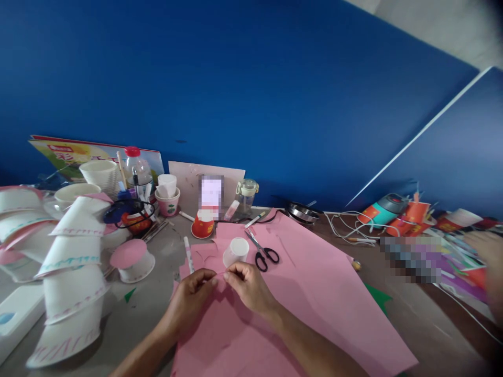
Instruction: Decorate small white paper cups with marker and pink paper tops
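Observation:
My left hand and my right hand meet over large sheets of pink paper. Both are closed in a pinch, with a small strip of pink paper between the fingertips; it blends with the sheet beneath. Just beyond the fingers stands a white paper cup, upside down. Right of the cup lie black-handled scissors, blades pointing away from me. A white marker rests left of the cup, at the paper's edge.
At left are stacked white paper cups with coloured edges and a pink-topped cup. A bottle, red cup and glass jar stand behind. At right are tape, cables, a teal-orange object and another person's arm.

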Available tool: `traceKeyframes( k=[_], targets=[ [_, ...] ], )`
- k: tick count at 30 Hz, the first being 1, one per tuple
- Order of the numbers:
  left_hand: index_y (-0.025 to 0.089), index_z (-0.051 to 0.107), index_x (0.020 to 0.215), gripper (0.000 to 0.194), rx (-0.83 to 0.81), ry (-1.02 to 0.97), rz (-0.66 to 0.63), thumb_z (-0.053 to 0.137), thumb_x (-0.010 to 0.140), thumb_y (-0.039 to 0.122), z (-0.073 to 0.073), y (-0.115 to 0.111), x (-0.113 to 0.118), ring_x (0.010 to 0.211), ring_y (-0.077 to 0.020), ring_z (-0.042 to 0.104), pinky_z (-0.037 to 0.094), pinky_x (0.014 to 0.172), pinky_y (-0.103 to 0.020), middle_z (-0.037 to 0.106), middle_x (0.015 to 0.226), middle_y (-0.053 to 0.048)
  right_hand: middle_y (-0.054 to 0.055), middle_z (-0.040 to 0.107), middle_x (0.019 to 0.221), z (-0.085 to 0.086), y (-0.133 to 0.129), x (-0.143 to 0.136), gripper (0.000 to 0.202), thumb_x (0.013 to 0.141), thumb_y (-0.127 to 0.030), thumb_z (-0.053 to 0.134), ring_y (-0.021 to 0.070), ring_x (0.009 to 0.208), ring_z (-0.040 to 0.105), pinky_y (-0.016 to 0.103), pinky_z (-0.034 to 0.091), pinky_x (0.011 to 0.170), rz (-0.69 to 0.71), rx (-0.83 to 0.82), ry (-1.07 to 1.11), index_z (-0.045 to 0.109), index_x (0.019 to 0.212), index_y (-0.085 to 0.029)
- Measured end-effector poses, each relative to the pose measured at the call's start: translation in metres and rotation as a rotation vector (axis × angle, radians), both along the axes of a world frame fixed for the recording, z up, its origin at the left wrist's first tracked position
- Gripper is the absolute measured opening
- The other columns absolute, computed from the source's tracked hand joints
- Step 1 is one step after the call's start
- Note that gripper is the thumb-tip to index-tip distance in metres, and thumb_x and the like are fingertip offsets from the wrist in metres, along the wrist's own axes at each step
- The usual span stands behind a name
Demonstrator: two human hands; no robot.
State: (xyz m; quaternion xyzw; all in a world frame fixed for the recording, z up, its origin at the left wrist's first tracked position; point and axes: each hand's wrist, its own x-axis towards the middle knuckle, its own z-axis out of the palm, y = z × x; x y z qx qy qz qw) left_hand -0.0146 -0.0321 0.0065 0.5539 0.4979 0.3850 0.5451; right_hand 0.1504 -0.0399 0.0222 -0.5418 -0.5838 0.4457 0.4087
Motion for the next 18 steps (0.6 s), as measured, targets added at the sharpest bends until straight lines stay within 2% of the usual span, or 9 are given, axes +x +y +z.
traceKeyframes(
  k=[4,8,12,18],
  targets=[
    [0.017,0.069,0.077,0.031,-0.027,-0.019,0.012,0.068,0.070,0.047,0.0029,-0.0001,0.0002,0.060,-0.0150,0.049,0.038,0.056,-0.025,0.062,0.067,-0.001,-0.003,0.046,0.058,-0.0014,-0.0004,-0.0008,0.022,0.078,-0.032,0.056,0.0121,0.058,0.040,0.025,0.033,0.056,-0.004,-0.003,-0.001,0.051,0.061,-0.019],
    [0.016,0.065,0.069,0.029,-0.029,-0.058,-0.010,0.067,0.072,0.045,0.0043,0.0008,-0.0009,0.061,-0.0138,0.049,0.037,0.058,-0.024,0.062,0.070,-0.002,-0.004,0.046,0.059,-0.0029,-0.0005,-0.0010,0.022,0.078,-0.032,0.057,0.0117,0.058,0.039,0.025,0.033,0.056,0.003,-0.005,0.006,0.052,0.061,-0.019],
    [0.016,0.065,0.070,0.033,-0.083,-0.054,-0.001,0.067,0.071,0.049,0.0023,0.0028,-0.0027,0.053,-0.0115,0.040,0.029,0.051,-0.024,0.053,0.059,0.002,-0.005,0.040,0.056,-0.0017,0.0007,0.0006,0.029,0.080,-0.036,0.057,0.0113,0.057,0.035,0.025,0.030,0.055,0.026,0.004,0.035,0.049,0.058,-0.019],
    [0.016,0.064,0.065,0.038,-0.099,-0.088,0.024,0.071,0.065,0.054,0.0031,0.0036,-0.0029,0.052,-0.0106,0.037,0.027,0.050,-0.024,0.047,0.055,0.004,-0.006,0.033,0.057,-0.0006,0.0020,0.0025,0.031,0.080,-0.038,0.056,0.0108,0.057,0.030,0.025,0.026,0.054,0.031,-0.012,0.064,0.045,0.057,-0.020]
  ],
)
